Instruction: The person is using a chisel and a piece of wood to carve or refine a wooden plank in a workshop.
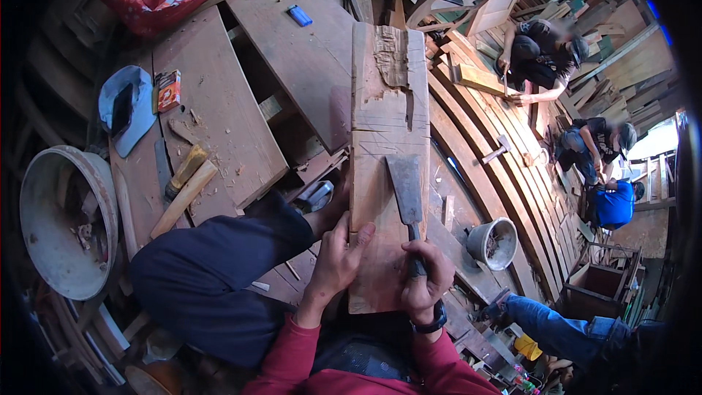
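Right now, seen from the head view, the person sits low among the boards with a thick wooden plank (387,146) running away from the lap, its near end propped close to the body and its far end raised, chipped and splintered. That slope puts the face of the wood squarely under the eyes. The left hand (338,257) presses on the plank's near left edge, fingers and thumb spread over the edge, clamping no tool; to my eye it is there to steady the wood. The right hand (425,278) is clenched around the handle of a broad chisel (406,190), whose flat blade lies along the plank and points away from the body. The wrist, with a dark watch (431,320) on it, bends down, and both red-sleeved forearms come up from the lower edge, close together. A dark-trousered knee (212,263) is drawn up on the left, just beside the plank.

Off to the left on the plank surface (212,95) lie a wooden mallet (183,197), a small orange box (169,89) and a blue cap (128,106), all well apart from the hands; a large metal basin (66,219) sits further left. A small grey bucket (493,243) stands to the right. Other people (545,55) crouch on curved timbers beyond.
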Available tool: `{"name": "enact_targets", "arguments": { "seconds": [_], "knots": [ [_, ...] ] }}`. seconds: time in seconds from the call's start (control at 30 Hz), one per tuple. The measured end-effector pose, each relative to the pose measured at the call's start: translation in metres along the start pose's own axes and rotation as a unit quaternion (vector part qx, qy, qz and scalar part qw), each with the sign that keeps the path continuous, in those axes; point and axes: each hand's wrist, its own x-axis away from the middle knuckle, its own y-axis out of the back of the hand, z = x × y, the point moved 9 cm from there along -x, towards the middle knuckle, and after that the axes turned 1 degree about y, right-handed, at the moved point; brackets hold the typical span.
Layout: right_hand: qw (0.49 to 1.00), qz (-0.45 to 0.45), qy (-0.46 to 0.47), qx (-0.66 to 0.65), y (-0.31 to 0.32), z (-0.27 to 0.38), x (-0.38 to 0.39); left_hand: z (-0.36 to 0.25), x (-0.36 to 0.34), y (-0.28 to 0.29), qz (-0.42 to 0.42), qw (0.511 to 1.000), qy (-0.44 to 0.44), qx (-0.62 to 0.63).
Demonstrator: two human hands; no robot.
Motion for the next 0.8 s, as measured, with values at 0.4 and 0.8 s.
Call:
{"name": "enact_targets", "arguments": {
  "seconds": [0.4,0.8],
  "knots": [
    [0.993,-0.113,-0.025,-0.036,0.017,-0.005,0.012,-0.018,0.004,-0.005,-0.033,0.996,-0.068,-0.037],
    [0.947,-0.315,-0.005,-0.057,0.128,0.014,0.049,-0.084,0.043,-0.082,-0.068,0.970,-0.224,-0.063]
  ]
}}
